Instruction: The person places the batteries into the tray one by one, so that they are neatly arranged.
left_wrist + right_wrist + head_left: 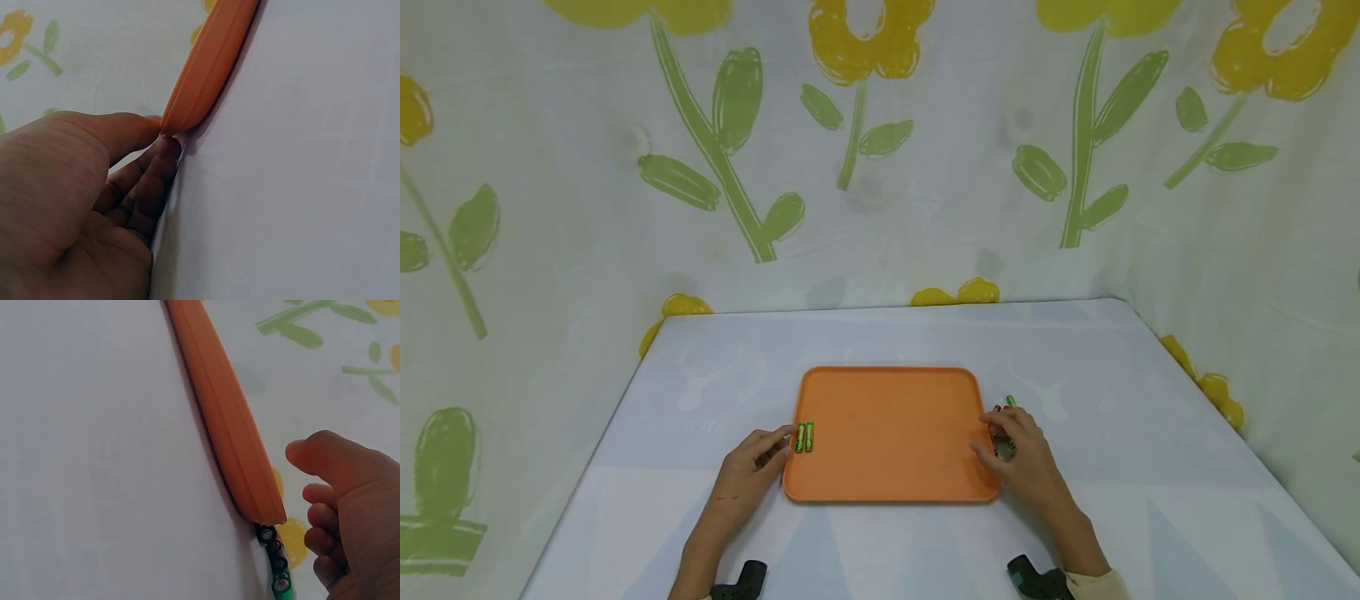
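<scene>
An orange tray (891, 435) lies on the table with two green batteries (805, 437) standing side by side near its left edge. My left hand (751, 475) is at that edge; in the left wrist view its thumb (134, 132) and fingers pinch the tray's rim (206, 69). My right hand (1028, 454) hovers by the right edge with thumb and fingers apart, holding nothing. Beneath and beside it lie several batteries (1011, 402), partly hidden by the hand. In the right wrist view, batteries (275, 559) sit in a row against the tray's corner.
The white table (737, 350) has pale blue patterning and surrounds the tray on all sides. Behind and beside it hangs a white cloth (925, 208) with yellow flowers and green leaves. A black wrist device (741, 581) shows at each forearm.
</scene>
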A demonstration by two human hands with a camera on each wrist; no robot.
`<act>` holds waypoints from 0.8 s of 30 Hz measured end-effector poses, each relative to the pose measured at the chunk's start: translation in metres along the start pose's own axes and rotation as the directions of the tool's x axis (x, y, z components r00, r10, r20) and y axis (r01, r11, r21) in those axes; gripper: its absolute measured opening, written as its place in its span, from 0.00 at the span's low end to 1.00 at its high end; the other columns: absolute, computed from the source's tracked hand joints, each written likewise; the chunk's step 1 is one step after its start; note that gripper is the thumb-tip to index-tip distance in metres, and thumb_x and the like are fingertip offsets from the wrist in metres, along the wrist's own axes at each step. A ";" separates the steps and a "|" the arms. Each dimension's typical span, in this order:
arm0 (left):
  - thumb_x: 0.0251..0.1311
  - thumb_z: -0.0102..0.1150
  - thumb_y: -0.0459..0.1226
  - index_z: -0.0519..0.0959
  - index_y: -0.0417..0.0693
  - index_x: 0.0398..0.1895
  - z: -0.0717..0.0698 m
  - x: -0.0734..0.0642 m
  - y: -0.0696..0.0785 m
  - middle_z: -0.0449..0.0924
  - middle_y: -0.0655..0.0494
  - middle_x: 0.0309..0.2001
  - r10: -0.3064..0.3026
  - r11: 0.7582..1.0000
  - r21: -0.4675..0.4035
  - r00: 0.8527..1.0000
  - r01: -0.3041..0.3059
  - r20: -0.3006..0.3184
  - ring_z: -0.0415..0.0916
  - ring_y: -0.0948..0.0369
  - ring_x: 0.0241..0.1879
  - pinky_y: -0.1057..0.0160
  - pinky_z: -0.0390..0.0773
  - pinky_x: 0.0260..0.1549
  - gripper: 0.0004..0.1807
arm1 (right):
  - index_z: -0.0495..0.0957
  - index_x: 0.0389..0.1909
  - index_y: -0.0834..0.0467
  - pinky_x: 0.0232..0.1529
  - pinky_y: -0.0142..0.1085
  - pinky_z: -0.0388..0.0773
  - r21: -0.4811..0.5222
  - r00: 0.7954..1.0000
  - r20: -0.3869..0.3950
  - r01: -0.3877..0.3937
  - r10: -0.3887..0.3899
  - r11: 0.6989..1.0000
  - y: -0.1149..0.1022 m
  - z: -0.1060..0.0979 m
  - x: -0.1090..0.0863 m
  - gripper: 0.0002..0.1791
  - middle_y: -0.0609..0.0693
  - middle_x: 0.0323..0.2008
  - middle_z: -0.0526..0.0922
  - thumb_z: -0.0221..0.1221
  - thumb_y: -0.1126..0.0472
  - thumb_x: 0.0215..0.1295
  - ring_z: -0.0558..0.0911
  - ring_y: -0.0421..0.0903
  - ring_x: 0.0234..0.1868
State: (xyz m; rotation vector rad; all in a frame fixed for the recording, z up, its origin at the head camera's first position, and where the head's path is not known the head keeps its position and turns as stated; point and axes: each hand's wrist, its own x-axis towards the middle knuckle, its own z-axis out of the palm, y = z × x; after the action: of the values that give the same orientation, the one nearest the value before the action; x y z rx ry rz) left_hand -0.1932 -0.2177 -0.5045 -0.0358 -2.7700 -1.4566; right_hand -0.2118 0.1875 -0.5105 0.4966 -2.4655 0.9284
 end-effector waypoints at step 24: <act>0.70 0.61 0.39 0.79 0.55 0.64 0.002 0.002 -0.005 0.76 0.60 0.42 0.033 0.999 0.009 0.999 -0.033 -0.015 0.71 0.62 0.40 0.66 0.74 0.40 0.20 | 0.82 0.48 0.61 0.39 0.46 0.70 -0.070 0.997 0.012 -0.075 0.076 0.995 0.014 -0.011 -0.006 0.22 0.51 0.40 0.75 0.76 0.64 0.51 0.73 0.48 0.41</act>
State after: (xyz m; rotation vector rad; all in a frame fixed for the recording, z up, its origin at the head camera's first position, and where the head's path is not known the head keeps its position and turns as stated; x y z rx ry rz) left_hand -0.1948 -0.2186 -0.5095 -0.0702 -2.7507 -1.4307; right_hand -0.2105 0.2059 -0.5136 0.3900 -2.5358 0.8680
